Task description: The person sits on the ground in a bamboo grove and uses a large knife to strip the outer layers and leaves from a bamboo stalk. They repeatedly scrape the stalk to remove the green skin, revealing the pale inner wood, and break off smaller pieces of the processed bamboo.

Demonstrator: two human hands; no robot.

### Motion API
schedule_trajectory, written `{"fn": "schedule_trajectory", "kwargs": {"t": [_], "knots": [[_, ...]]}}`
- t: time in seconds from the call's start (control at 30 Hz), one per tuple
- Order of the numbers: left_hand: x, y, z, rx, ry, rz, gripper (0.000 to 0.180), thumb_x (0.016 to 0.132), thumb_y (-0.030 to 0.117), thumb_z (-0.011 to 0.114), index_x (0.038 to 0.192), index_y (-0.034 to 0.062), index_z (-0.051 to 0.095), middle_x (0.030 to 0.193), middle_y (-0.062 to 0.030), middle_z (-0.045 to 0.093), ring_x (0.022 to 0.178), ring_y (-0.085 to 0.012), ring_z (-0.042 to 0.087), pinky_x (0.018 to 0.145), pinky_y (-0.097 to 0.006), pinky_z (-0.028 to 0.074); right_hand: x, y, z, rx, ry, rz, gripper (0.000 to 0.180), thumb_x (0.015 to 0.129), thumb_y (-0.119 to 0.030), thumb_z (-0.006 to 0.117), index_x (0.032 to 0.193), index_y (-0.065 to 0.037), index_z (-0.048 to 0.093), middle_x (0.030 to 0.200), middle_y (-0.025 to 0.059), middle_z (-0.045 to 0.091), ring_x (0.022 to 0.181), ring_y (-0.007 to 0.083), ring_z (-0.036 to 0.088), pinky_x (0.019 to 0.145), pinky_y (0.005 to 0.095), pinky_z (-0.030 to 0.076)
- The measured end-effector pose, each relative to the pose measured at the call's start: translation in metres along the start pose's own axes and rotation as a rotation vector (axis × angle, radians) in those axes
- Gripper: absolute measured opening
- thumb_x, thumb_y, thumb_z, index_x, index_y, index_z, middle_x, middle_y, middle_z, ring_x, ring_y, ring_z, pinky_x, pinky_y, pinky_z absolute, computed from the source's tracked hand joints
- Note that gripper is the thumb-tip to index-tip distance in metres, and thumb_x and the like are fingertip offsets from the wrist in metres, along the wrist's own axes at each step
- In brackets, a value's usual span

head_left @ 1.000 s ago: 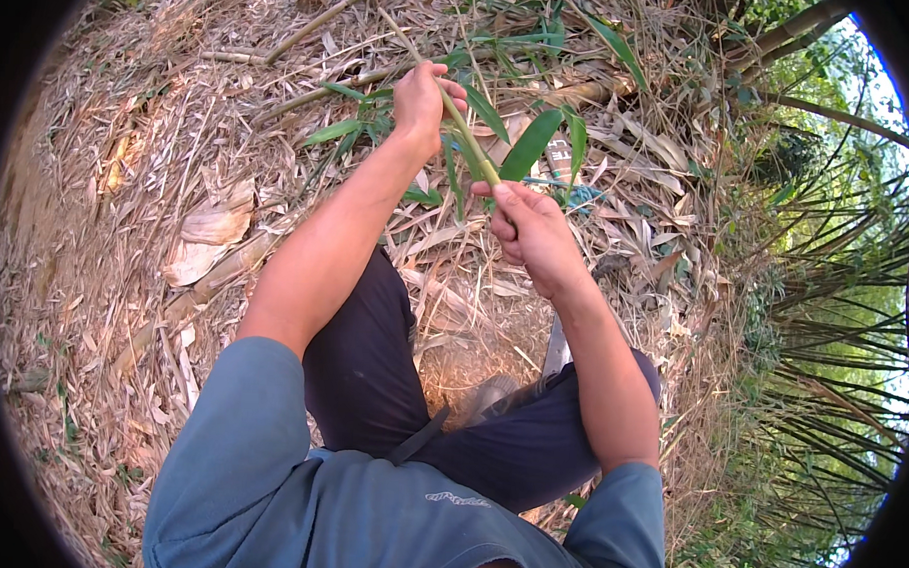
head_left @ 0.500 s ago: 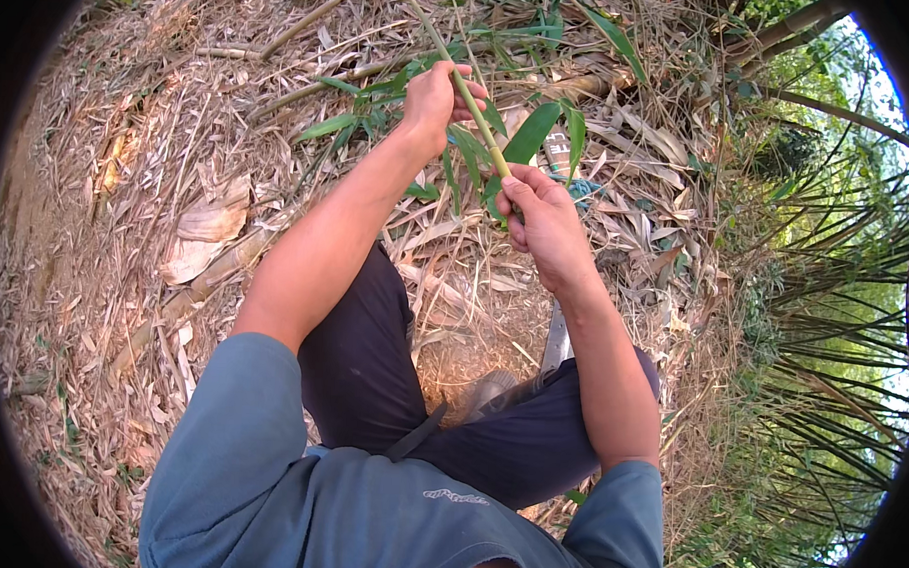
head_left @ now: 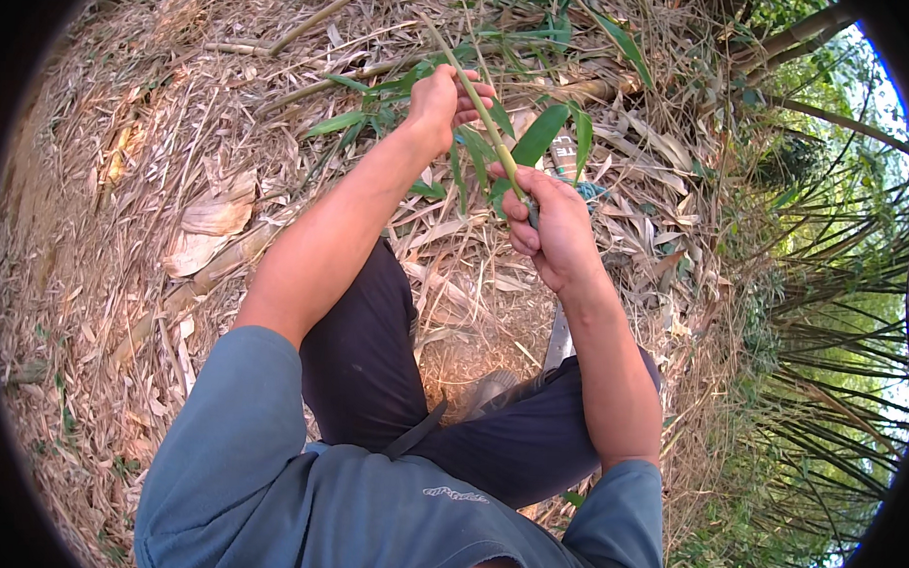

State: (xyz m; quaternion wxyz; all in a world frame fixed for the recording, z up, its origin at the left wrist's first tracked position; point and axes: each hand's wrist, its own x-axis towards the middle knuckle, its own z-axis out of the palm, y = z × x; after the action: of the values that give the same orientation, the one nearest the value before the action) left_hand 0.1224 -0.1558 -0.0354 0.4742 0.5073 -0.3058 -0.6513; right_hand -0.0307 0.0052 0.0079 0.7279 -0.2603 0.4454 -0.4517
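A thin green bamboo stem (head_left: 481, 110) with long green leaves (head_left: 540, 135) runs diagonally between my hands. My left hand (head_left: 439, 103) is closed around the stem higher up, arm stretched forward. My right hand (head_left: 551, 232) grips the stem's lower part, closer to my body. I am crouched, with dark trousers (head_left: 371, 371) and a blue shirt (head_left: 297, 499) below.
Dry bamboo leaves and straw (head_left: 126, 222) cover the ground all around. Fallen bamboo canes (head_left: 313, 24) lie at the top. A flat metal blade (head_left: 558, 338) rests by my right knee. Green bamboo thicket (head_left: 833, 327) stands at the right.
Both hands have slid a little up and forward along the stem, and the leaves have shifted with it.
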Motion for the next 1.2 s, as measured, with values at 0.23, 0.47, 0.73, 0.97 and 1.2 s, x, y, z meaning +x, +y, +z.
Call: {"fn": "schedule_trajectory", "kwargs": {"t": [0.23, 0.47, 0.73, 0.97, 1.2], "knots": [[-0.004, 0.0, 0.002, 0.002, 0.015, -0.015, 0.035, 0.102, 0.026, 0.037, 0.113, 0.0021, 0.06, 0.09, -0.0115, 0.073, 0.072, -0.0172, 0.071, 0.061, -0.029, 0.055, -0.001, 0.005, 0.011, -0.184, 0.074, -0.038, 0.029, 0.104, -0.02, 0.047, 0.121, -0.001, 0.059, 0.068, -0.0035, 0.048, 0.044, 0.0032, 0.035, 0.04, 0.0188, 0.027], [-0.011, -0.012, 0.011, -0.043, 0.054, -0.075, 0.033, 0.102, 0.026, 0.037, 0.109, 0.0027, 0.059, 0.079, -0.0088, 0.068, 0.065, -0.0181, 0.066, 0.058, -0.031, 0.053, 0.009, 0.02, 0.006, -0.254, 0.068, -0.094, 0.026, 0.103, -0.018, 0.046, 0.114, 0.002, 0.059, 0.068, -0.0039, 0.05, 0.057, 0.0031, 0.041, 0.049, 0.0202, 0.03], [-0.002, -0.039, 0.018, 0.002, 0.22, 0.06, 0.028, 0.101, 0.026, 0.039, 0.096, 0.0042, 0.057, 0.068, -0.0082, 0.054, 0.045, -0.0176, 0.049, 0.042, -0.034, 0.037, 0.025, 0.049, 0.022, -0.246, 0.149, 0.046, 0.027, 0.104, -0.026, 0.037, 0.106, -0.004, 0.054, 0.064, -0.0049, 0.041, 0.045, 0.0056, 0.031, 0.041, 0.024, 0.025], [0.065, -0.041, -0.009, 0.042, 0.33, 0.044, 0.025, 0.099, 0.02, 0.053, 0.089, -0.0004, 0.063, 0.058, -0.0066, 0.052, 0.046, -0.0184, 0.05, 0.043, -0.035, 0.04, 0.014, 0.026, 0.041, -0.137, 0.115, 0.16, 0.021, 0.103, -0.025, 0.038, 0.096, -0.007, 0.048, 0.061, -0.0048, 0.038, 0.046, 0.0075, 0.034, 0.041, 0.0266, 0.027], [0.079, 0.034, -0.238, -0.432, 1.045, 0.313, 0.022, 0.098, 0.018, 0.043, 0.091, 0.0035, 0.058, 0.077, -0.0112, 0.065, 0.052, -0.0209, 0.053, 0.045, -0.035, 0.04, -0.123, 0.037, 0.025, -0.968, 0.096, -0.47, 0.018, 0.103, -0.018, 0.048, 0.092, -0.005, 0.052, 0.073, -0.0005, 0.048, 0.066, 0.0055, 0.044, 0.056, 0.0244, 0.036]]}}
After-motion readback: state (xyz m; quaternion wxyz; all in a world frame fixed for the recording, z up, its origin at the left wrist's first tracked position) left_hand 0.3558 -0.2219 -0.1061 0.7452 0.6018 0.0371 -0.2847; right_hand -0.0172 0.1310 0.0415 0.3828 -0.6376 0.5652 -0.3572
